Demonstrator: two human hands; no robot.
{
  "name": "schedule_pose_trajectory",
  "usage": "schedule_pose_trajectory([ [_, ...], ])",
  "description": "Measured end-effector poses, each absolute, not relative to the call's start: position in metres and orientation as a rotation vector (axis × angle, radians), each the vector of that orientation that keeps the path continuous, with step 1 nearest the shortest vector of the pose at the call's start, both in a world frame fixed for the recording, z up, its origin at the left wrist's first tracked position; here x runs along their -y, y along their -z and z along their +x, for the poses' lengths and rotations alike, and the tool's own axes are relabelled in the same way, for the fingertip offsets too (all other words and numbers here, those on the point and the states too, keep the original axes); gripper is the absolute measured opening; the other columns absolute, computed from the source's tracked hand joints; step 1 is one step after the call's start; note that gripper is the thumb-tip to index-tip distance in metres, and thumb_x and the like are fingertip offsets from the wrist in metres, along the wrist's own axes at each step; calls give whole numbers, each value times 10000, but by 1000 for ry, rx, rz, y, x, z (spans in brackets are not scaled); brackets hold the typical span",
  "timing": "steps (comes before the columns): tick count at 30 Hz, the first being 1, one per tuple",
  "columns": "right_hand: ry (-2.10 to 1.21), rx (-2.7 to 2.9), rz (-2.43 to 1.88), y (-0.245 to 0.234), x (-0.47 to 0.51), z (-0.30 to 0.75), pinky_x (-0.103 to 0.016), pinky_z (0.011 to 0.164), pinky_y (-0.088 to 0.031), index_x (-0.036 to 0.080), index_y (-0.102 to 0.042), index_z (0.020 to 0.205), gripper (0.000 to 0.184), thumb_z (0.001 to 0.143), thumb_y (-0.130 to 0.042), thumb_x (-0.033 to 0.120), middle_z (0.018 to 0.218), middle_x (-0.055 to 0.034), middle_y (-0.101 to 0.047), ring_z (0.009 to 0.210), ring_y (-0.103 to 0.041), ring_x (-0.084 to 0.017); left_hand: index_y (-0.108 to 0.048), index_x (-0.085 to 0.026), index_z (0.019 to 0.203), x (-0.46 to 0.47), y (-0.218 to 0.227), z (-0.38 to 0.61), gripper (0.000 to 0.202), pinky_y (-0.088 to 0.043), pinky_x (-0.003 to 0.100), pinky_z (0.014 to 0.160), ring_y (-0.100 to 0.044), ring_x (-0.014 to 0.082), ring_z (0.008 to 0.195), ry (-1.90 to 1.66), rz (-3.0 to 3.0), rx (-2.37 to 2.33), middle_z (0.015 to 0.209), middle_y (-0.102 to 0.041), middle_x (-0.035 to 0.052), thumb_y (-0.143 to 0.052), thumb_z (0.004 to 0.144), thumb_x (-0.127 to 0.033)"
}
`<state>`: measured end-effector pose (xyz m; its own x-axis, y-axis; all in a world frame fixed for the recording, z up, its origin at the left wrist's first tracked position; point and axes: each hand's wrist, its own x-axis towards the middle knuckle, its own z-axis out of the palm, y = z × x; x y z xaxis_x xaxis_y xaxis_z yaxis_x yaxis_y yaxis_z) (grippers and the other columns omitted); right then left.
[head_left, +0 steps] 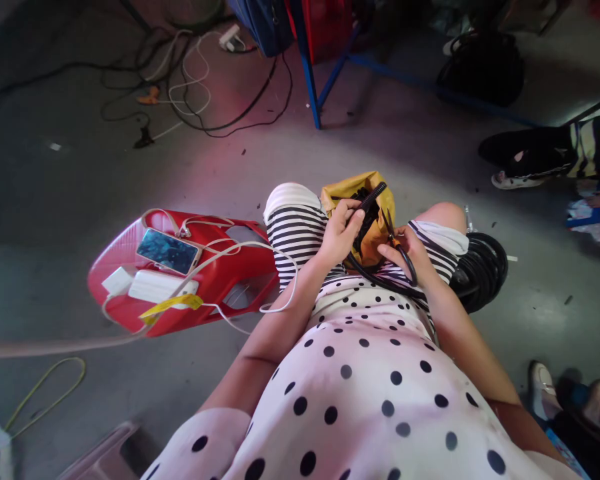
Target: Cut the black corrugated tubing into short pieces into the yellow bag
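Observation:
My left hand [341, 230] is closed around a black corrugated tube [377, 193], whose end sticks up past the fingers. My right hand [410, 250] grips a pair of scissors [404, 257] with dark, orange-marked handles; the blades point up and stand apart, beside the tube. Between my knees is a yellow bag [336, 189] with its mouth open and black pieces [365, 230] inside. A black tube also crosses my lap below the hands, towards a coil of black tubing [487, 273] by my right leg. Whether it joins the held end is hidden.
At my left, a red stool [220, 267] carries a phone [167, 251], a white power bank [155, 287] and cables. Tangled cords [180, 80] lie on the floor ahead, near a blue metal frame [310, 87]. Other people's feet [520, 180] show on the right.

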<state>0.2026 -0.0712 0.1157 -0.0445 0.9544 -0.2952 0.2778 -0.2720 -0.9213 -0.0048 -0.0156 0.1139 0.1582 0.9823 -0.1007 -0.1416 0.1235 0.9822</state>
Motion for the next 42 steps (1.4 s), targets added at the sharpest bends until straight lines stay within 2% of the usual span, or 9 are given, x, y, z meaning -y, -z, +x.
schedule_pose_trajectory([
  [6,-1355,1390,-1606,-131,73,211,-484,783,-600,330,-578,1072,587,786,-937,697,894,-16,-733,788,-706,-283,-744,-207,1188,20,-122,-14,356,-555,280,813,-691,152,833,-1049,1363,-1049,904,-751,19,-763,1041,-531],
  [14,-1297,1411,-1694,-147,73,197,-480,813,-613,301,-576,1038,614,749,-956,688,914,-32,-739,865,-739,-304,-784,-202,1184,22,-128,-14,257,-586,307,935,-772,197,997,-988,1464,-1079,968,-813,51,-726,1048,-413],
  [25,-1313,1377,-1689,-144,72,195,-496,827,-667,327,-607,1071,604,761,-928,734,964,-39,-779,883,-786,-318,-779,-190,1148,21,-125,-12,185,-590,287,925,-797,188,1025,-987,1536,-1103,1145,-865,79,-712,1044,-327],
  [33,-1306,1365,-1695,-140,71,194,-506,857,-674,318,-588,1050,648,739,-936,768,956,-27,-787,834,-768,-292,-778,-195,1166,20,-126,-13,182,-591,283,916,-794,187,1011,-934,1595,-1128,1140,-871,70,-709,1050,-318],
  [42,-1308,1432,-1580,-122,56,200,-480,863,-628,299,-599,1060,690,758,-916,833,989,-44,-772,915,-737,-306,-786,-193,1125,13,-127,-14,187,-546,278,838,-756,182,897,-774,1676,-1073,1031,-850,43,-673,1057,-325],
])
